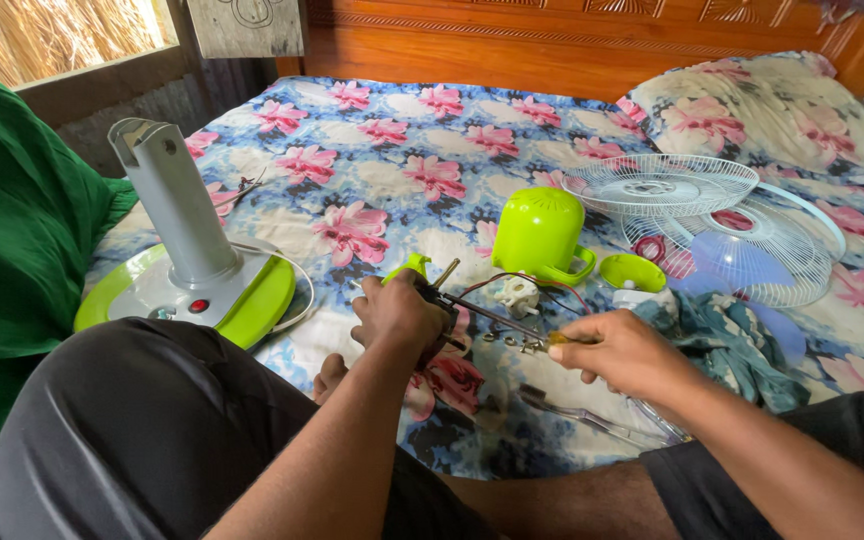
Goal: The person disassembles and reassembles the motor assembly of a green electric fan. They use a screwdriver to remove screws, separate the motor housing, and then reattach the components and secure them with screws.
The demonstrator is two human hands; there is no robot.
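So, both hands are busy over the bed [382, 170] with its pink flowered sheet. The left hand [399, 315] is closed around the fan motor [439, 300] — dark body, with its metal shaft sticking up past the fingers toward a green bit just behind. The right hand [624, 352] is curled shut on a screwdriver [512, 325], yellow handle in the fist, the thin shaft running left to the motor. Thin wires loop from the motor toward a small white part [518, 296] lying on the sheet.

Just behind that sits the green motor cover [540, 235], and off to the right the white fan grilles [697, 215] with the pale blue blade. The fan stand [192, 260] — grey post, green-edged base — is near the left knee.
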